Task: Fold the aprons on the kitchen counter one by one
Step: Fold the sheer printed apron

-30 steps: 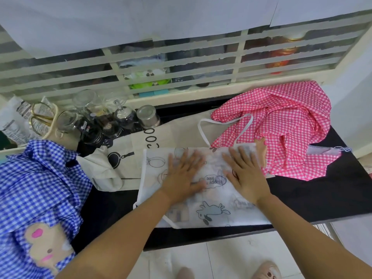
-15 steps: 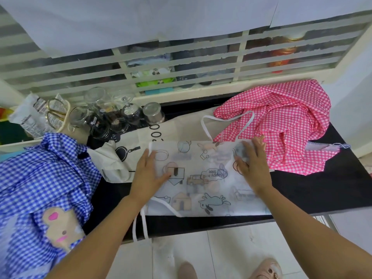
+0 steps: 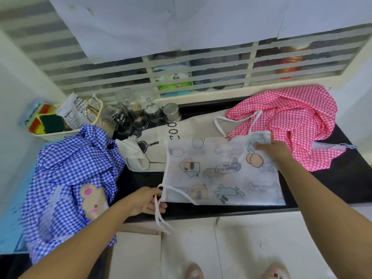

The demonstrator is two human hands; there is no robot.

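**On the bench (image 3: 332, 184), the printed apron (image 3: 221, 172) lies part-folded**

At the near edge of the bench, right in front of me, the printed apron lies flat as a wide rectangle, cartoon side showing through the thin white cloth. Its tie strings (image 3: 159, 211) spill off the near left corner and hang over the bench edge. My left grip (image 3: 145, 202) is clenched round those strings just beside that corner. My right grip (image 3: 275, 150) is at the far right corner, where the cloth stands up a little. It looks pinched between my fingers, though my thumb is hidden.

I judge this to be mid-fold on this one apron: the body is squared, but the strings are loose and the piece is too wide to stack. Next, the strings need laying onto the cloth so they end up inside the fold. Then one end should carry over to meet the other, edges matched. The fabric is light and slippery-looking, so it may shift unless one corner is held down.

Under its far left corner lies a cream apron (image 3: 161, 137), spread out. A pink checked apron (image 3: 291, 125) is heaped at the far right, touching my cloth, and a blue checked apron (image 3: 70, 174) is bunched on the left, apart from it. None of the three is folded. Glass jars (image 3: 136, 115) stand at the back.
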